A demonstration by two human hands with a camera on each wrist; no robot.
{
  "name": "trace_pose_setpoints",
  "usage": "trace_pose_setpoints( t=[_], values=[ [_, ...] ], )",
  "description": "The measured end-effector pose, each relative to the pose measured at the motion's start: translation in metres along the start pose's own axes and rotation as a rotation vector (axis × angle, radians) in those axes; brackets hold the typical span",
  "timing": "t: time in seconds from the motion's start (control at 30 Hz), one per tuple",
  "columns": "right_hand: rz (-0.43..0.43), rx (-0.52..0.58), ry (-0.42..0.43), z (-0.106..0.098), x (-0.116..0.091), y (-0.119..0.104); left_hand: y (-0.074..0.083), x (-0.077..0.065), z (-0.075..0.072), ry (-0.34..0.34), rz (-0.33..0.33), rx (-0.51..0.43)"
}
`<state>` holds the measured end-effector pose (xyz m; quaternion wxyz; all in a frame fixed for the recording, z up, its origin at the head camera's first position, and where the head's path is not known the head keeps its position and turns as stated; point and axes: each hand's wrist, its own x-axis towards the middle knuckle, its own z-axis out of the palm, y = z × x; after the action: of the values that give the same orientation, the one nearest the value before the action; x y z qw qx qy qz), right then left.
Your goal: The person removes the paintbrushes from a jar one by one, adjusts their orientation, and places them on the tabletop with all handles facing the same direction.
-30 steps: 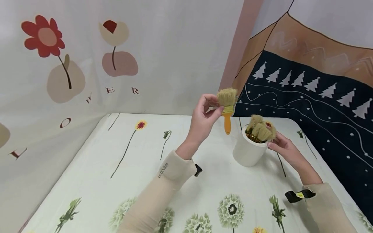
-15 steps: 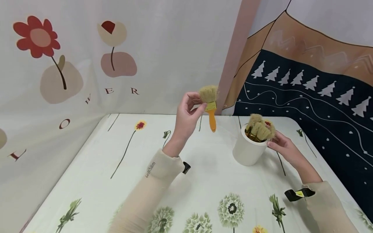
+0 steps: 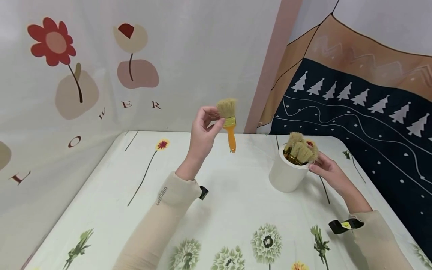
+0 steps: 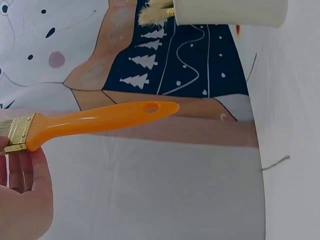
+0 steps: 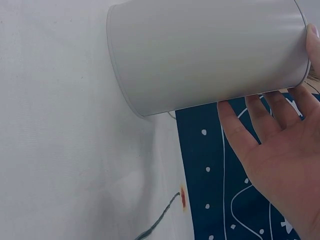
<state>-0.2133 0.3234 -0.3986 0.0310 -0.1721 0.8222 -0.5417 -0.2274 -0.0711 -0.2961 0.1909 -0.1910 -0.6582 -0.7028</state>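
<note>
My left hand [image 3: 201,133] pinches a paintbrush [image 3: 231,138] at its gold metal band, well above the table. The brush is bristles-up with its orange handle hanging down; in the left wrist view the handle [image 4: 105,120] has a hole near its end. A white cylindrical cup [image 3: 286,176] stands on the table to the right, with several more paintbrushes [image 3: 300,148] in it, their pale bristles above the rim. My right hand [image 3: 332,174] holds the cup at its right side, thumb by the rim [image 5: 311,45] and fingers against the wall [image 5: 200,55].
A white table cover [image 3: 233,202] printed with flowers lies under everything. Behind it hangs a pale cloth [image 3: 189,56] with flower prints, and at the right a dark blue cloth [image 3: 364,138] with tree shapes.
My left hand has moved left with the paintbrush, away from the cup. The right hand and the cup have stayed in place.
</note>
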Motion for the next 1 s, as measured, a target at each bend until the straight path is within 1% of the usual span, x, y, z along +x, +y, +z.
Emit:
trace_pose_setpoints(
  t=[0.13, 0.4, 0.67, 0.83, 1.0],
  values=[
    [0.005, -0.002, 0.0, 0.0, 0.0, 0.001, 0.001, 0.0, -0.01, 0.015, -0.001, 0.011],
    [-0.025, 0.008, -0.007, -0.001, 0.001, 0.001, 0.002, -0.001, -0.031, 0.066, -0.025, 0.054],
    [-0.002, 0.005, -0.006, -0.002, 0.0, 0.0, 0.003, -0.001, -0.055, 0.108, -0.034, 0.086],
    [-0.004, 0.004, -0.005, -0.002, -0.001, 0.0, 0.004, -0.001, -0.069, 0.14, -0.04, 0.085],
    [0.0, -0.003, -0.009, -0.001, 0.0, 0.001, 0.003, -0.004, -0.083, 0.163, -0.047, 0.126]
  ],
)
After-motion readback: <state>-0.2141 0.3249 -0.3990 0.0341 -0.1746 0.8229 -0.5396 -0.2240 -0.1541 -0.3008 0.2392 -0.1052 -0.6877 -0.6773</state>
